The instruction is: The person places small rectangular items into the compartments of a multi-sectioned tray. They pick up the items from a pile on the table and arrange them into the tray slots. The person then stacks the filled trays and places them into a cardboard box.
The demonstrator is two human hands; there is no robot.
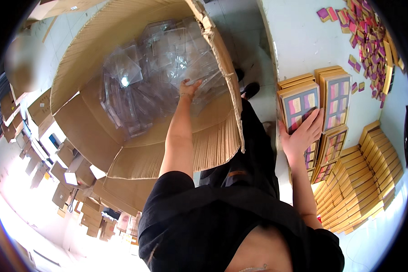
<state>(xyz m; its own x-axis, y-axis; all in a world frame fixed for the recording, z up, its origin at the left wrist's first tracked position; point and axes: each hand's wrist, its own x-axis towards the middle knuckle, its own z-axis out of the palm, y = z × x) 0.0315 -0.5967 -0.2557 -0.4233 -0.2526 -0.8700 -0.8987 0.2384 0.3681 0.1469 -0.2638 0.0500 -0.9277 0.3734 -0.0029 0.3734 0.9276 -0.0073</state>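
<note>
My left hand (pixel 190 88) reaches into a large open cardboard box (pixel 88 111) on the left. Its fingers are apart beside a heap of clear plastic covers (pixel 167 59); whether they touch one is hard to make out. On the white table to the right, my right hand (pixel 303 133) lies with fingers stretched over a tan box (pixel 298 103) with a grey compartment tray of pink, purple and cream pieces. A second such stack (pixel 337 102), under a shiny clear cover, stands just beside it.
Many small purple-and-gold pieces (pixel 367 45) lie scattered at the table's far right. Long rows of stacked yellow-tan boxes (pixel 356 181) fill the near right. Cardboard cartons (pixel 79 172) crowd the floor at left. The big box's torn rim (pixel 208 31) stands between my hands.
</note>
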